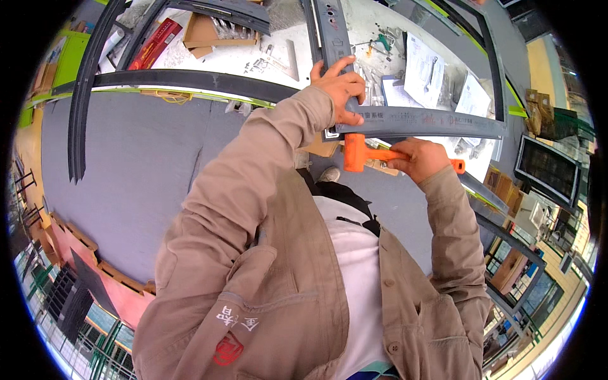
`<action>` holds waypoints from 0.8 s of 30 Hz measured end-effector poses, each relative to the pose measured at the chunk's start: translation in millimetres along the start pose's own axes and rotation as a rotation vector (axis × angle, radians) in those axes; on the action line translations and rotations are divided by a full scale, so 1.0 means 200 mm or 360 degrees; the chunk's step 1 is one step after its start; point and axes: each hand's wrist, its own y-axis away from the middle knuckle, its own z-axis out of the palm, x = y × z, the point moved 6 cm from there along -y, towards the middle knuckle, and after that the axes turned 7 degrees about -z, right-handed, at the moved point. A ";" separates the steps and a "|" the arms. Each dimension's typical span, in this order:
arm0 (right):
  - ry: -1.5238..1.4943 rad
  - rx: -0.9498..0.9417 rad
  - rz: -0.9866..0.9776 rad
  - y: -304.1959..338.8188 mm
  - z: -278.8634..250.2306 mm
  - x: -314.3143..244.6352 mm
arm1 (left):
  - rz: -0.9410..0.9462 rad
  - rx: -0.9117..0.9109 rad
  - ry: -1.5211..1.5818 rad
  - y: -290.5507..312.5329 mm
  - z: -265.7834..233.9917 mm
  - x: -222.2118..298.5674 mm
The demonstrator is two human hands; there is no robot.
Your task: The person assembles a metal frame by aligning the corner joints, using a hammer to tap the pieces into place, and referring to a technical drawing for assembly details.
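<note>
A dark grey frame of metal profiles (pixel 437 120) lies at the front edge of the white workbench, with one corner close to me. My left hand (pixel 339 87) rests on that corner, fingers spread over the profile that runs away from me and thumb near the joint. In my right hand (pixel 423 158) is an orange mallet (pixel 354 153), gripped round its handle. The mallet's head is just in front of the corner, against or very near the profile's outer side; I cannot tell if they touch.
Paper sheets (pixel 424 71) and a green-handled tool (pixel 384 43) lie inside the frame. Left on the bench are a red box (pixel 156 44), an open cardboard box (pixel 209 35) of metal parts and long black profiles (pixel 85 95). A dark-screened panel (pixel 548 168) stands at right.
</note>
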 end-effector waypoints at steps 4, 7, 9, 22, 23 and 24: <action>-0.0019 -0.0406 -0.0266 0.01 -0.01 -0.11 | 0.0012 -0.0007 0.0003 -0.01 -0.02 0.00; -0.0169 0.0029 -0.0062 -0.04 -0.08 -0.01 | 0.0005 -0.0011 0.0000 0.00 -0.02 0.00; -0.0091 0.0071 -0.0057 -0.03 -0.09 -0.03 | -0.0003 0.0004 -0.0005 -0.01 -0.02 -0.01; -0.0228 -0.0010 0.0002 -0.04 -0.07 -0.04 | -0.0017 0.0037 -0.0018 -0.02 -0.02 -0.01; -0.0160 -0.0050 -0.0062 -0.03 -0.06 -0.08 | -0.0023 0.0019 -0.0014 -0.02 -0.02 -0.01; -0.0093 -0.0090 -0.0127 -0.02 -0.06 -0.11 | -0.0029 0.0002 -0.0010 -0.02 -0.02 -0.01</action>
